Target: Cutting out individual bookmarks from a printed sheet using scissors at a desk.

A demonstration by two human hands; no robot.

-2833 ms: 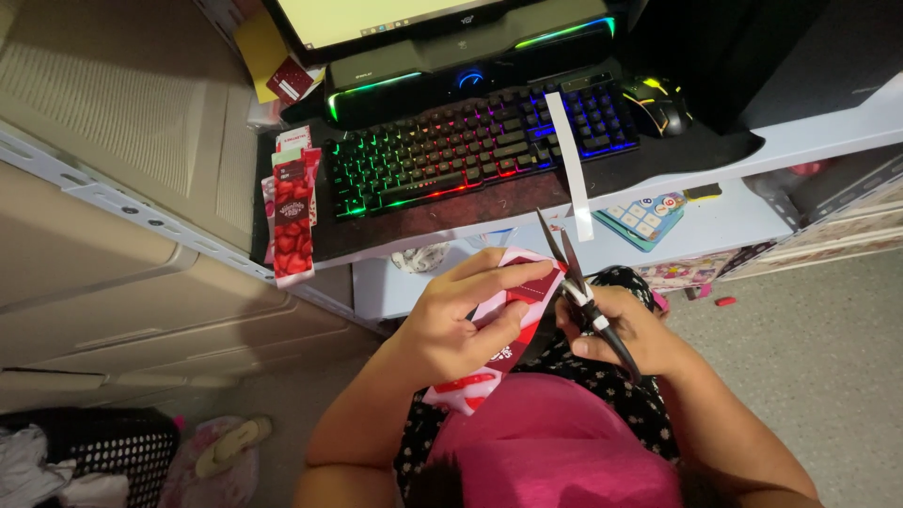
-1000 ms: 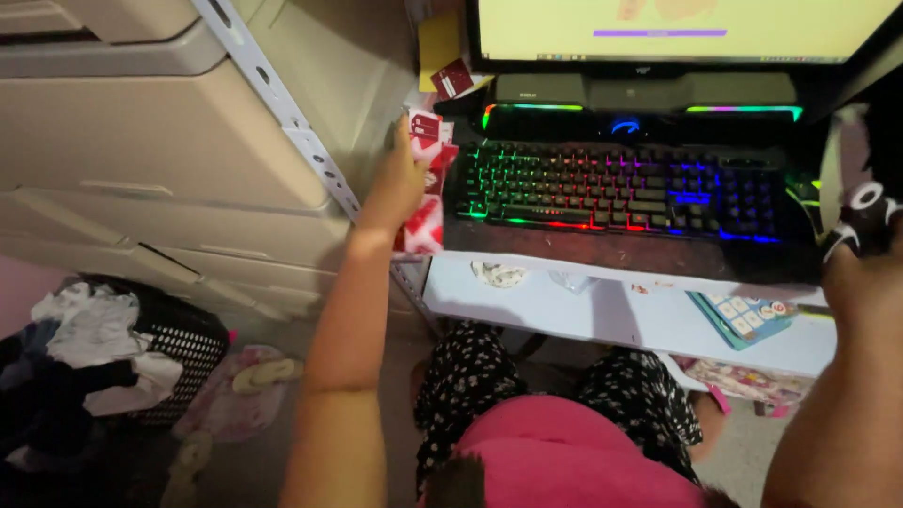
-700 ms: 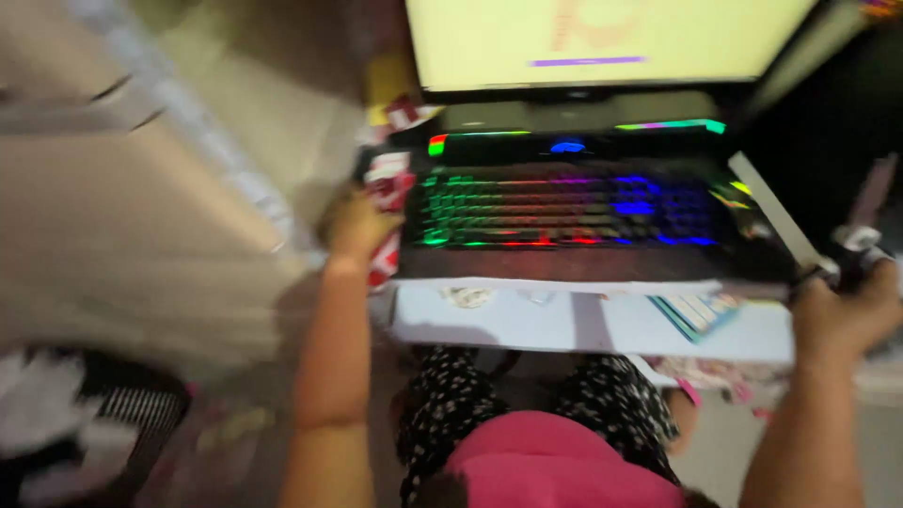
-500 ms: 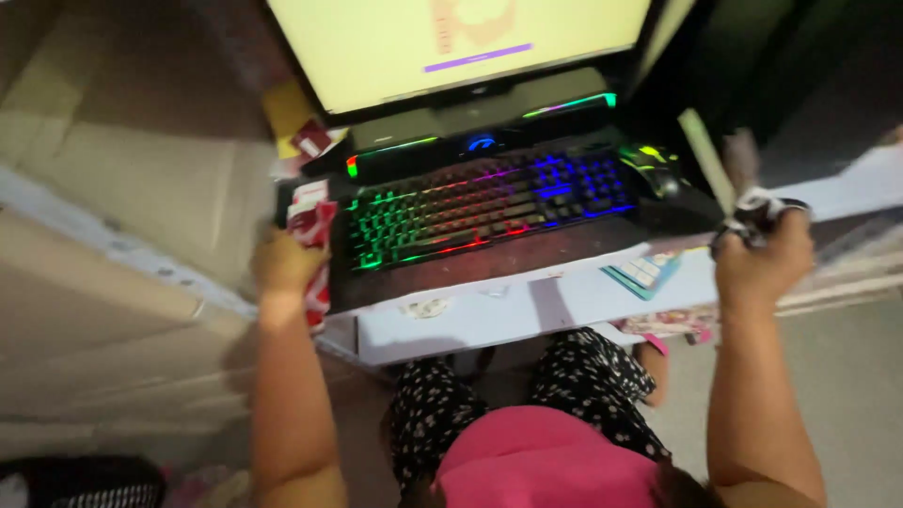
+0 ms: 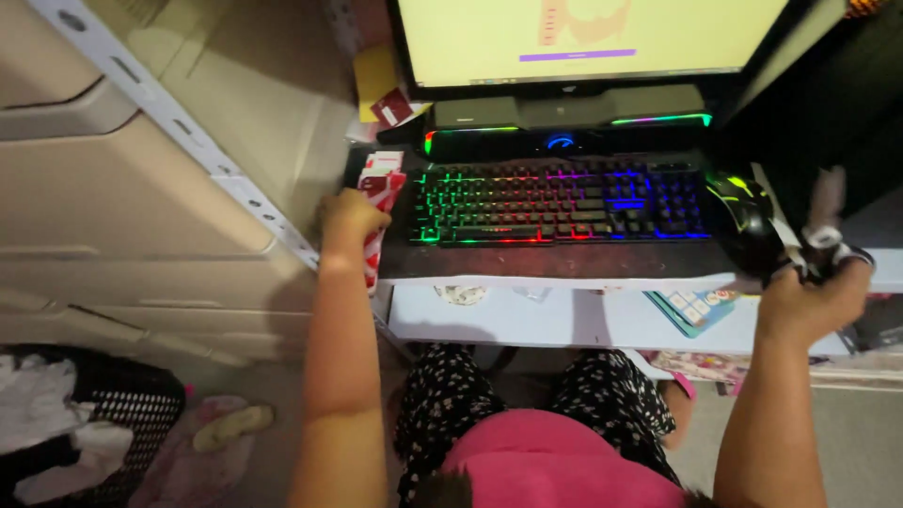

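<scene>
- The left hand (image 5: 350,218) is at the left end of the bench (image 5: 564,315), and its fingers are clenched around a red and white packet (image 5: 379,212).
- The packet stands on end just beside the left edge of the lit keyboard (image 5: 562,203); part of it hangs below the fingers, over the bench edge.
- The right hand (image 5: 811,299) is raised at the right end of the bench, its fingers grasping scissors (image 5: 820,246) with dark handles; the blades point up and look blurred.
- A dark mouse (image 5: 741,214) lies just left of the right fingers.
- A monitor (image 5: 593,38) with a pale yellow screen stands behind the keyboard.
- Below the left arm, a dark basket (image 5: 89,428) with cloth sits on the floor.
</scene>
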